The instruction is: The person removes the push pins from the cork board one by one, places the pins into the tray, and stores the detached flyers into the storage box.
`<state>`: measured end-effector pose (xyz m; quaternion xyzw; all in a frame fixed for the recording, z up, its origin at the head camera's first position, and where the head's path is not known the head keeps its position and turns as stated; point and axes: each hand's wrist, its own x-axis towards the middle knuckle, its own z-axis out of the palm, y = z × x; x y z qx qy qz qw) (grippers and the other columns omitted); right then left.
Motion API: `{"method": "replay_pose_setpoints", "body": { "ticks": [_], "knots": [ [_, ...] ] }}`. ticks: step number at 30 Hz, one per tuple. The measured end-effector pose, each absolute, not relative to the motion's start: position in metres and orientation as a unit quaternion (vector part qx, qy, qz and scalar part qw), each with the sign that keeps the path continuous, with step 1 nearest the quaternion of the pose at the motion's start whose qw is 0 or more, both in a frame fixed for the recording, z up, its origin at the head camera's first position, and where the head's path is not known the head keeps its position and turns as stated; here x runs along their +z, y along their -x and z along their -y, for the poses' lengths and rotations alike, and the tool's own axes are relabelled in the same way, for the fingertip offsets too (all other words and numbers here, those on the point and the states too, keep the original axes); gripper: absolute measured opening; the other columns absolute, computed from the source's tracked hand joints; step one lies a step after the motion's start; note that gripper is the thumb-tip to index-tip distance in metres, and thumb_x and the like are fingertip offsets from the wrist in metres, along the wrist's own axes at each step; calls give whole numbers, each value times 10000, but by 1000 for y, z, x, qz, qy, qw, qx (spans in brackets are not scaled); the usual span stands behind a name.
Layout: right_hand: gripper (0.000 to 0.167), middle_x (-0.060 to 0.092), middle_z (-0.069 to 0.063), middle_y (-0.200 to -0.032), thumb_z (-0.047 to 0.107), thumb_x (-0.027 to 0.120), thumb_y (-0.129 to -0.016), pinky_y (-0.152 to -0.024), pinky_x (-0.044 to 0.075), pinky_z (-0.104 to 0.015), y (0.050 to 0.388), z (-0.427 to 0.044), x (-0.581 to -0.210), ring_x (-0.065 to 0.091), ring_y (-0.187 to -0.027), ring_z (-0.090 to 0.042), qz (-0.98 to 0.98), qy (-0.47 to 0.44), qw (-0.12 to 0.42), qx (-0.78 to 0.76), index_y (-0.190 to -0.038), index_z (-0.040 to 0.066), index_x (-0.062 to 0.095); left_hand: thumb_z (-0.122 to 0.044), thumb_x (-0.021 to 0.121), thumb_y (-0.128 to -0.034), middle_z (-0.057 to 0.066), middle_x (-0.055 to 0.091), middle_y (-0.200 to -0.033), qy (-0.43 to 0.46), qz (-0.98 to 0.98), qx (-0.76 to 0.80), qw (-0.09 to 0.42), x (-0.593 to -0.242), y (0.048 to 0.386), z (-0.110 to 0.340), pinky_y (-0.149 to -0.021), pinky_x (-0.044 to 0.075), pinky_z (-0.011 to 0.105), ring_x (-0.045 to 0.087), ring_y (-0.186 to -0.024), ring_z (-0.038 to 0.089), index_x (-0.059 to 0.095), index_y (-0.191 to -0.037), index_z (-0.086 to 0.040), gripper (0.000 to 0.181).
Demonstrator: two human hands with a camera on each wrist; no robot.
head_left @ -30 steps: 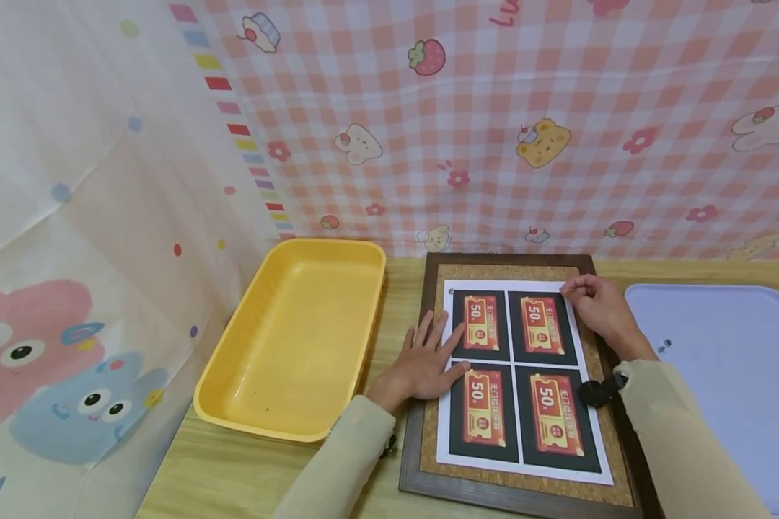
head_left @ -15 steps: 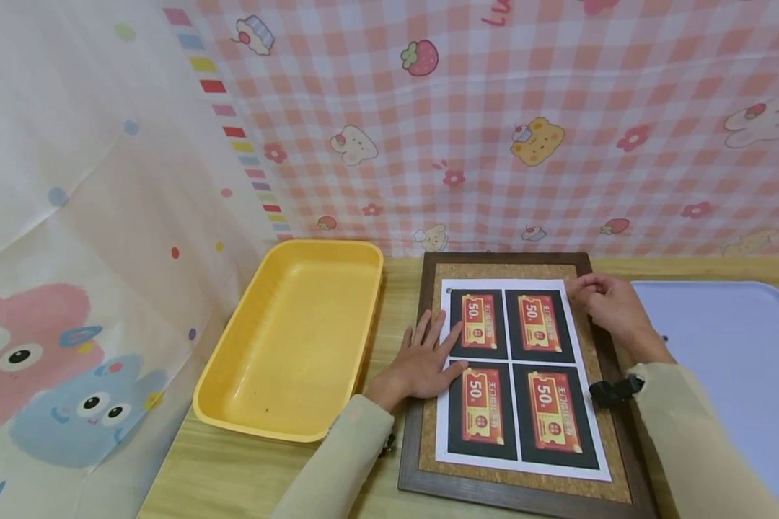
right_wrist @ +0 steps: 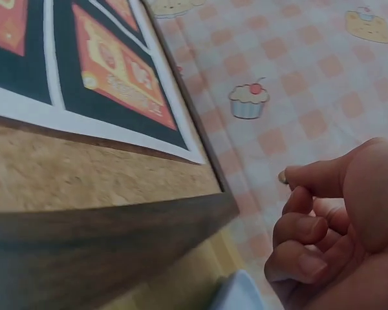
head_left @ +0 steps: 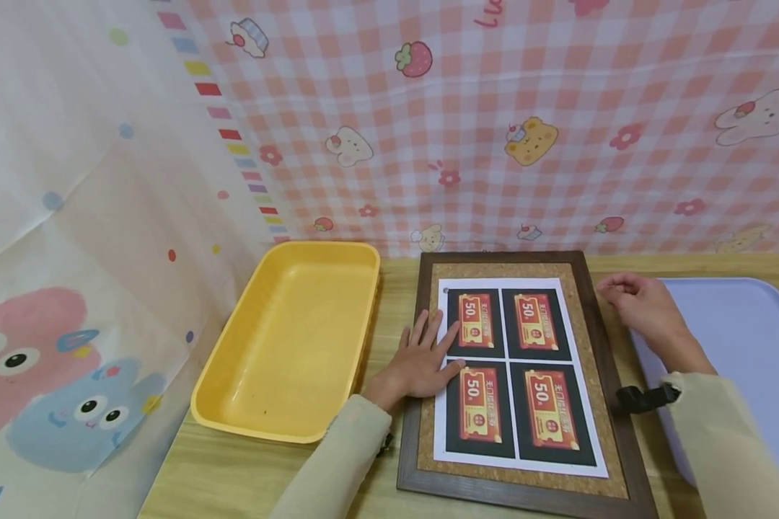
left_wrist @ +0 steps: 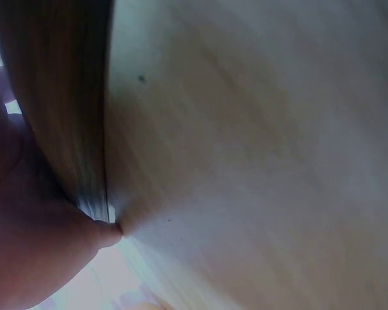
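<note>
Left hand [head_left: 418, 366]: fingers spread, touching white rectangular paper sheet [head_left: 508, 360]
Right hand [head_left: 649, 313]: fingers pinching tiny roundish brownish piece [right_wrist: 282, 177], mostly hidden
Brown rectangular cork board [right_wrist: 84, 169]: grainy, wood-framed

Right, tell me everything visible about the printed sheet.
The white sheet looks like paper, printed with four black panels in two rows, each bearing a sideways red-and-yellow "50" ticket. It lies on the framed corkboard, a pin-like head at its far left corner; its right edge seems slightly raised. The left hand rests across its left edge.
</note>
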<state>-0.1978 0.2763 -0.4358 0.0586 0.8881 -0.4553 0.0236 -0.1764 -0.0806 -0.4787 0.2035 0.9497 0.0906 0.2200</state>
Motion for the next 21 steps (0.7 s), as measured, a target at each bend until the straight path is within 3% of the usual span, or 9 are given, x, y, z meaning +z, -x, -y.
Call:
{"method": "replay_pose_setpoints", "body": {
  "ticks": [9,16,21],
  "knots": [
    [383,568,73,-779,373,480,-1027,-522,432,-334,188,-291,-426,501,-658,-93,-882,-85,51,-461,-1192,41,577,-576,277,-1032,6,-159,-1664,-214,-951,98,203,-469,171,80,-1214,-18,539,-219,-1507,232,-6,-1604,-310,691],
    [455,568,5,-905,417,452,-1033,-575,458,-331,180,-300,-425,516,-740,-120,-886,-90,66,-450,-1256,32,547,-603,270,-1024,-3,-200,-1652,-210,-952,87,207,-476,173,80,-1213,-33,532,-261,-1490,214,2,-1609,-269,724],
    [442,571,2,-905,397,455,-1034,-591,491,-313,176,-308,-424,512,-747,-103,-887,-90,62,-449,-1233,16,557,-605,275,-1022,15,-202,-1650,-206,-952,98,205,-477,174,80,-1214,-20,537,-258,-1489,212,21,-1611,-246,735]
  ]
}}
